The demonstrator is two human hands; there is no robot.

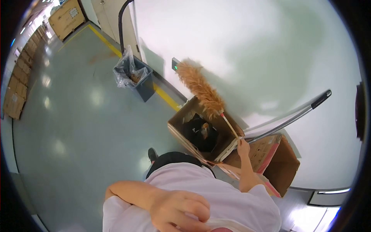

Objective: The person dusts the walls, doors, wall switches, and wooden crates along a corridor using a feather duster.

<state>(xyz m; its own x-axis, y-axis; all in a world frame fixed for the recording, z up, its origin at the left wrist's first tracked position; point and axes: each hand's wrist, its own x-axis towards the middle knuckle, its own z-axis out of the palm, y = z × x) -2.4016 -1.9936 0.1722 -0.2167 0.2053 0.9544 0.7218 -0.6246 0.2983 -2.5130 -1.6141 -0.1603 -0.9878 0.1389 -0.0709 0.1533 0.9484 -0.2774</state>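
My right hand (242, 149) is closed around the thin handle of a brown feather duster (201, 89). The duster slants up and left over an open cardboard box (181, 135), its feathers reaching the white wall near a small wall plate (175, 64). Black material (199, 133) lies inside that box. Bent across my chest, my left hand (179, 210) has curled fingers against the white shirt, near the bottom edge; what they may hold is hidden.
A grey bin (145, 85) with a clear plastic liner stands by the wall. Another open cardboard box (284, 166) and a long grey pole with a black grip (321, 99) are at the right. Stacked boxes (17, 91) line the far left; a wooden crate (66, 19) stands further back.
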